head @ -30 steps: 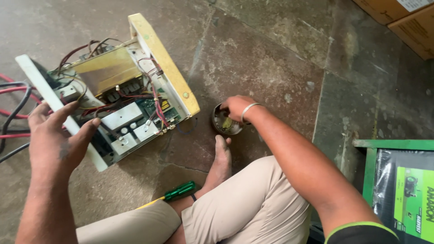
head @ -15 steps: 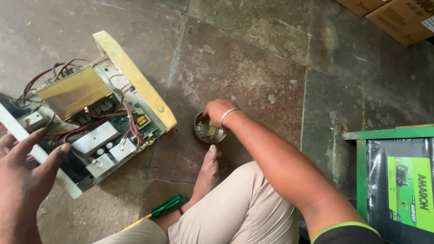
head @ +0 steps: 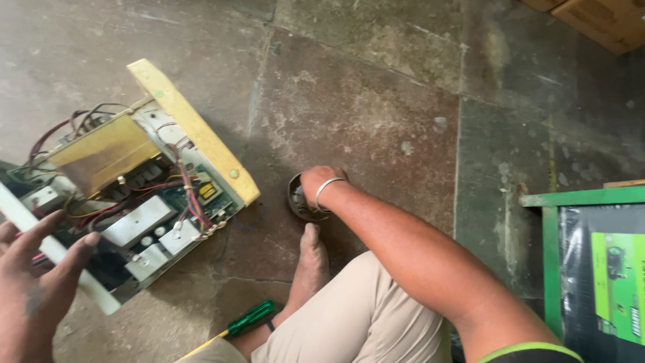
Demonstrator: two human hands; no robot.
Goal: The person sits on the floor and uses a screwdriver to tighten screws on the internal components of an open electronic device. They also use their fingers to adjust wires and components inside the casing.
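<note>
An opened electrical unit (head: 134,181) with a cream casing, a transformer, circuit boards and red wires lies on the stone floor at the left. My left hand (head: 33,282) rests on its near white edge, fingers spread. My right hand (head: 316,188), with a metal bangle on the wrist, reaches into a small round metal bowl (head: 299,202) on the floor; the fingers are hidden inside it. My bare foot (head: 312,262) lies just below the bowl.
A green-handled screwdriver (head: 248,319) lies on the floor by my leg. A green-framed box (head: 584,262) with a green and black pack stands at the right. Cardboard cartons (head: 605,20) sit at the top right.
The view has swung right, so the unit sits further left in frame. My left hand has slid to the lower left edge. My right hand stays in the bowl.
</note>
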